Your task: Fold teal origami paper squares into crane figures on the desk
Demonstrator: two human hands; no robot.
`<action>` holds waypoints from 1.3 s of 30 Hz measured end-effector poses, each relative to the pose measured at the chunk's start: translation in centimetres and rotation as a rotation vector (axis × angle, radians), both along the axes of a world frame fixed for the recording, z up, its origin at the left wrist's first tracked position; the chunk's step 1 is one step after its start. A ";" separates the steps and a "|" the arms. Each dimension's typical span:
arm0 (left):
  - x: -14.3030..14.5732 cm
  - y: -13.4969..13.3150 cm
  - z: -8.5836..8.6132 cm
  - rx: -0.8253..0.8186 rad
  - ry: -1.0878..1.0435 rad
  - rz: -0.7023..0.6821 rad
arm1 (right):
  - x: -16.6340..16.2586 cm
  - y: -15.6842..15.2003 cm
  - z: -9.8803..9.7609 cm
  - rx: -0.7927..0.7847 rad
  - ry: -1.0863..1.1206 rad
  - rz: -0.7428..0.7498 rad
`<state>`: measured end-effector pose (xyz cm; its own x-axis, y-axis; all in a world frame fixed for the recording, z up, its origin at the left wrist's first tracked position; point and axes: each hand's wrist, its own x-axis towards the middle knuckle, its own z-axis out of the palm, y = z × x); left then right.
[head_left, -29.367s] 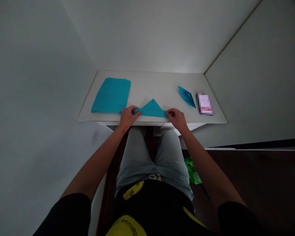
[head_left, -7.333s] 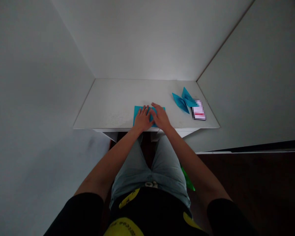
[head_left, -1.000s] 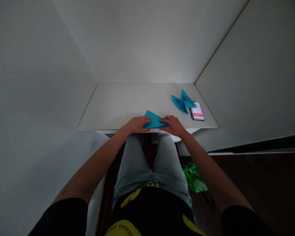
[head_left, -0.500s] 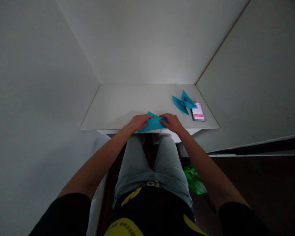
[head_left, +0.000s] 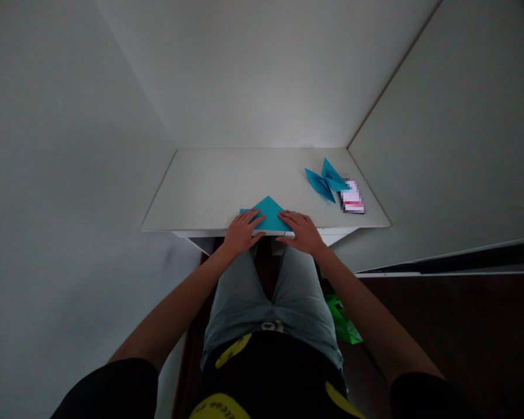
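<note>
At the near edge of the white tabletop [head_left: 201, 186] lies a blue folded paper [head_left: 268, 210], peaked like a triangle. The left hand [head_left: 241, 231] presses flat on its 8 o'clock corner, fingers spread; the right hand [head_left: 300, 230] likewise flattens its 4 o'clock corner. Two finished blue paper folds [head_left: 325, 180] sit at 2 o'clock, well apart.
</note>
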<state>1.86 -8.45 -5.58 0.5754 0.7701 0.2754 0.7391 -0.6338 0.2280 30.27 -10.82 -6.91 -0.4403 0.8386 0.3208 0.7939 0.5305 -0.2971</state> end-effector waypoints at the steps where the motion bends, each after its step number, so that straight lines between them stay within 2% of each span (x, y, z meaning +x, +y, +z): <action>1: -0.5 0.1 -0.2 -0.009 -0.017 0.018 | 0.1 -0.2 -0.1 -0.004 0.005 -0.004; 4: -1.9 0.2 -0.6 -0.044 -0.065 0.027 | 0.2 -0.8 -0.1 -0.029 0.035 -0.051; 7: -2.9 -0.1 -0.3 -0.082 -0.102 -0.017 | 0.0 -1.0 0.9 -0.058 0.079 -0.097; 9: -3.5 0.1 0.7 -0.121 -0.177 -0.023 | 0.0 -0.7 2.3 -0.102 0.133 -0.107; 12: -4.1 1.7 3.3 -0.222 -0.393 0.024 | 0.3 0.7 5.1 -0.206 0.297 -0.107; 14: -4.2 3.4 5.2 -0.296 -0.500 0.114 | 0.6 2.4 6.5 -0.256 0.425 -0.148; 16: -3.9 5.1 6.8 -0.289 -0.512 0.257 | 0.7 4.3 7.0 -0.286 0.493 -0.182; 19: -2.5 6.0 7.6 -0.071 -0.386 0.472 | 0.3 6.6 5.5 -0.302 0.467 -0.254; 21: -0.8 5.3 6.9 0.026 -0.237 0.443 | -0.5 7.5 3.7 -0.310 0.398 -0.338; 24: 2.3 3.3 4.5 -0.038 -0.060 0.170 | -1.5 7.6 1.3 -0.256 0.347 -0.387; 27: 4.7 2.0 1.9 -0.076 -0.075 0.082 | -1.6 6.4 -0.1 -0.110 0.397 -0.282; 29: 5.3 1.8 0.7 -0.076 -0.087 0.070 | -0.9 5.3 -0.3 -0.081 0.415 -0.176; 35: 4.3 2.4 0.1 -0.070 -0.059 0.019 | 1.9 2.9 0.0 -0.172 0.314 0.112; 39: 3.7 2.0 0.2 -0.065 -0.060 -0.032 | 2.5 2.1 -0.1 -0.144 0.274 0.109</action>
<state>5.55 -6.45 -5.39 0.5841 0.7689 0.2600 0.7026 -0.6394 0.3125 32.77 -8.77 -7.00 -0.4438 0.8367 0.3209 0.6148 0.5448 -0.5703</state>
